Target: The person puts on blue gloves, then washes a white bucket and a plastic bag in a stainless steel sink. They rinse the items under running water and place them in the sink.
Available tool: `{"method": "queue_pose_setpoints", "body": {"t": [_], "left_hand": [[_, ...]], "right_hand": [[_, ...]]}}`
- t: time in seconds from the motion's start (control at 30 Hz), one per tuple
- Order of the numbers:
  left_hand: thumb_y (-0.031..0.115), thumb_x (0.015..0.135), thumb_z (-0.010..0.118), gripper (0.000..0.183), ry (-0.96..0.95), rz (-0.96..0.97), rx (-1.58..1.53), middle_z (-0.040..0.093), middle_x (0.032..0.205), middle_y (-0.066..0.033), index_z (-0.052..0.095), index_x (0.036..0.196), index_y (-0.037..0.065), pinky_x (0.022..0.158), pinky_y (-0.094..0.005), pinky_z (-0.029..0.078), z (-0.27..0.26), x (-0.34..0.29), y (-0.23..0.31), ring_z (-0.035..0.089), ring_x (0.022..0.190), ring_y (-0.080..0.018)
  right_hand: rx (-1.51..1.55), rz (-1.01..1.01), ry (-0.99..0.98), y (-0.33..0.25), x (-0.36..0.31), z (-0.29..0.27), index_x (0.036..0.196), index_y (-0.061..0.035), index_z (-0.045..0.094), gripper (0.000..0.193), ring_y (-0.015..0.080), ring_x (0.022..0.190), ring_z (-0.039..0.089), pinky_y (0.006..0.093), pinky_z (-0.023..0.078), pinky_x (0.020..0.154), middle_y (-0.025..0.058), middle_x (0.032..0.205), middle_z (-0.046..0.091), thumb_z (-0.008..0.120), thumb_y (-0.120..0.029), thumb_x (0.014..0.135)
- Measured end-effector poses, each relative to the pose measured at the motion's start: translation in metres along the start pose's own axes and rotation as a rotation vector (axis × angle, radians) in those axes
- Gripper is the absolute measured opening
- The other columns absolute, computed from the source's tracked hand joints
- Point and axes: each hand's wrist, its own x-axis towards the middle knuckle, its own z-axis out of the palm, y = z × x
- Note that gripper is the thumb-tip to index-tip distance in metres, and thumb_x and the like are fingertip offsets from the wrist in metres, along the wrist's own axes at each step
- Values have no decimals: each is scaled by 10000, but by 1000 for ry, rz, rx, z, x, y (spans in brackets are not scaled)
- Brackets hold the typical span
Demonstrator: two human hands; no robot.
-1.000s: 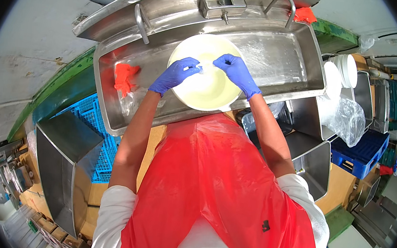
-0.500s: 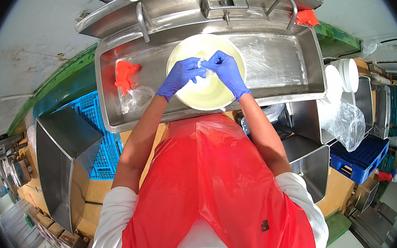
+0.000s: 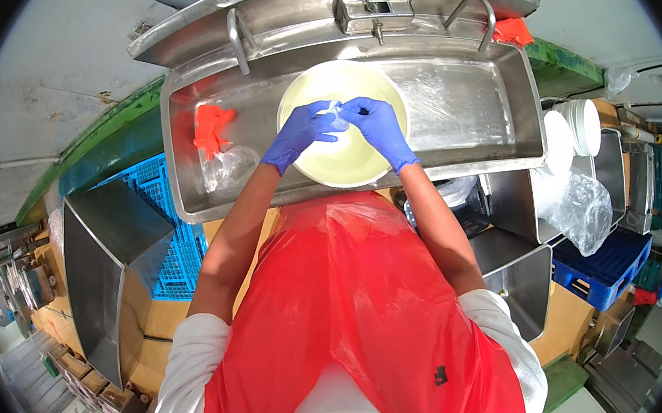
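Both my hands, in blue gloves, are raised over a round pale-yellow basin (image 3: 305, 85) that stands in the steel sink (image 3: 468, 108). My left hand (image 3: 304, 131) is closed on a small, crumpled, clear plastic piece (image 3: 341, 122), which looks like a little bag. Pinched fingers of my right hand (image 3: 378, 128) hold the same piece at its upper end. Fingers partly cover it, so its full shape is hidden. The basin's inside looks pale yellow, and I cannot tell whether liquid is in it.
A red-orange glove or cloth (image 3: 211, 130) and clear plastic wrap (image 3: 231, 168) lie at the sink's left. Two curved spouts (image 3: 236, 40) rise along its back. White buckets (image 3: 578, 127), a clear bag (image 3: 584, 211) and a blue pallet (image 3: 600, 268) stand right; a steel bin (image 3: 97, 279) stands left.
My hands have shifted slightly on the plastic piece. More of it now shows hanging between them, and my right fingers pinch at its top. The basin looks to be in the same place.
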Motion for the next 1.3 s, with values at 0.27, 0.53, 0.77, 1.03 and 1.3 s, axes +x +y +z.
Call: {"method": "queue_pose_setpoints", "body": {"t": [0.27,0.53,0.77,1.03,1.3], "left_hand": [[216,1033,609,423,81,0,-114,711,1180,-154,570,1390,-8,732,-325,640,-1,2,-4,749,992,-238],[283,997,651,464,110,-49,333,763,1018,-116,595,1361,1,678,-304,579,-9,10,6,747,808,-192],[255,964,726,302,150,288,536,759,865,-73,740,1103,-13,682,-270,529,8,5,17,675,741,-104],[157,954,727,193,210,89,358,753,835,-92,768,1015,-21,628,-263,517,0,12,17,667,679,-115],[211,989,679,277,76,241,548,776,931,-55,746,1205,51,629,-286,519,-2,12,15,719,782,-137]], "right_hand": [[-217,-272,61,-22,-8,5,992,-40,754,146,99,752,638,282,531,733,36,856,743,754,-162,911],[224,-10,-91,-1,4,-2,1023,-11,739,144,82,856,616,270,519,792,5,918,710,668,-85,923],[326,-65,-160,0,13,-2,1016,-12,727,128,76,829,608,254,510,779,10,907,694,673,-88,927],[119,-50,-32,-7,2,4,1035,-20,701,124,82,905,628,258,510,825,11,957,698,719,-118,960],[161,-59,-56,0,12,3,1015,-14,745,153,107,769,646,288,534,727,52,850,737,740,-132,918]]}}
